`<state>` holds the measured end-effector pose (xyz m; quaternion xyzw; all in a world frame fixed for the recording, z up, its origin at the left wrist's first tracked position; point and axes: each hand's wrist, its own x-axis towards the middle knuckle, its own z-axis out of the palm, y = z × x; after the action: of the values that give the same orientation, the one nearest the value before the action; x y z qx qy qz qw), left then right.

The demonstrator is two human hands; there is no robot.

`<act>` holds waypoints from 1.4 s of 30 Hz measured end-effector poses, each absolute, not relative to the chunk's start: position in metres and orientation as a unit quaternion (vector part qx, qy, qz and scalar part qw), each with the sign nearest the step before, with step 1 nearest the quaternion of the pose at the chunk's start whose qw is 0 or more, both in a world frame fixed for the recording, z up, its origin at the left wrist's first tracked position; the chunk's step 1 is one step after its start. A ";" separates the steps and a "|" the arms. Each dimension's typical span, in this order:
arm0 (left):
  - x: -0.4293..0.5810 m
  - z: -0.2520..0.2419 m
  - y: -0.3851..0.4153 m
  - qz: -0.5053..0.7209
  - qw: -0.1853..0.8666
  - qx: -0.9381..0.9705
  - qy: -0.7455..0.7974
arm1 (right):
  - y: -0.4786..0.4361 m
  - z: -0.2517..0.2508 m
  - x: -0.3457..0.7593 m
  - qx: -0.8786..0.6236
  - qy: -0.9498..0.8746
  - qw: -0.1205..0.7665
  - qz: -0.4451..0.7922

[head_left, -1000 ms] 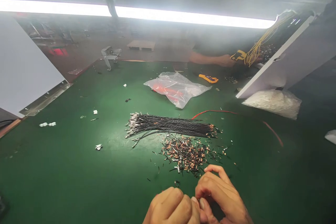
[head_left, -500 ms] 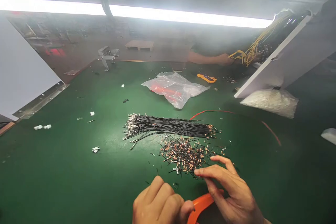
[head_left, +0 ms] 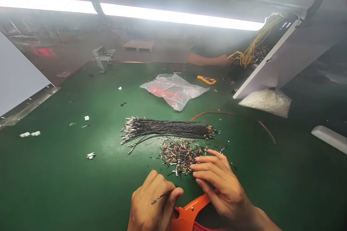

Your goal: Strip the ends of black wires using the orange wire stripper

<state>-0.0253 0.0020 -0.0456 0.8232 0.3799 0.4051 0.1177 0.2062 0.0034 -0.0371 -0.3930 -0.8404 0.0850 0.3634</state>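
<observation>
My left hand (head_left: pixel 153 202) is closed at the bottom centre, with a thin dark piece of wire (head_left: pixel 158 198) pinched between thumb and forefinger. An orange-handled tool (head_left: pixel 189 213) lies beside and partly behind it; its lower part is out of view. My right hand (head_left: pixel 222 184) has its fingers spread, the fingertips at the right edge of a pile of short black and copper-coloured wire pieces (head_left: pixel 179 155). Behind the pile lies a bundle of black wires (head_left: pixel 168 129), with silvery ends on the left and copper-coloured ends on the right.
Beyond the bundle are a clear plastic bag (head_left: pixel 175 90) with red contents and a yellow tool (head_left: pixel 206 79). A red wire (head_left: pixel 211 112) curves behind it. White scraps (head_left: pixel 90 155) lie left. A white panel (head_left: pixel 267 59) and filled bag (head_left: pixel 267 101) stand right. Another person's arm (head_left: pixel 208 59) shows behind.
My left hand has turned, so the wire piece in its fingers shows. My right hand's fingers have moved onto the pile's edge and spread. The whole view has shifted slightly.
</observation>
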 end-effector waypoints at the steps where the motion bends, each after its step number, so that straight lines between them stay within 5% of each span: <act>1: -0.026 -0.046 0.002 0.408 0.127 0.818 0.386 | 0.004 -0.036 0.206 -0.394 -0.836 0.372 0.084; 42: -0.034 -0.044 0.015 0.405 0.051 0.811 0.419 | -0.003 -0.025 0.211 -0.424 -0.810 0.404 0.038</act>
<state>-0.0338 0.0150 -0.0439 0.8108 0.4193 0.4052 0.0508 0.2106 -0.0031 -0.0252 -0.4236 -0.8097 0.0385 0.4042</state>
